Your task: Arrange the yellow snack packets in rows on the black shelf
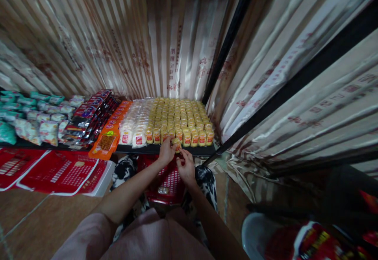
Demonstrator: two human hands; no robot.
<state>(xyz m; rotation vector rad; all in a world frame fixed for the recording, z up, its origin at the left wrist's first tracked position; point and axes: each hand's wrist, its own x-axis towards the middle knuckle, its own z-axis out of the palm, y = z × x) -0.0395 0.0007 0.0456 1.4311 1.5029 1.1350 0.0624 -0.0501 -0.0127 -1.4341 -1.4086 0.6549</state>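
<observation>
Fingers of the left hand (pixel 167 151) and right hand (pixel 186 168) pinch one small yellow snack packet (pixel 176 144) together at the near edge of the shelf (pixel 165 149). Behind it the block of yellow packets (pixel 180 118) looks nearly full; only this front gap seems unfinished. A red basket (pixel 168 185) sits below, near the hands.

At left on the dark shelf (pixel 35 145) lie green-and-white snack bags (pixel 32 114) beside dark red sachets (pixel 91 112); flat red plastic baskets (pixel 56 171) sit below (lower left), striped beige curtains (pixel 118 35) above.
</observation>
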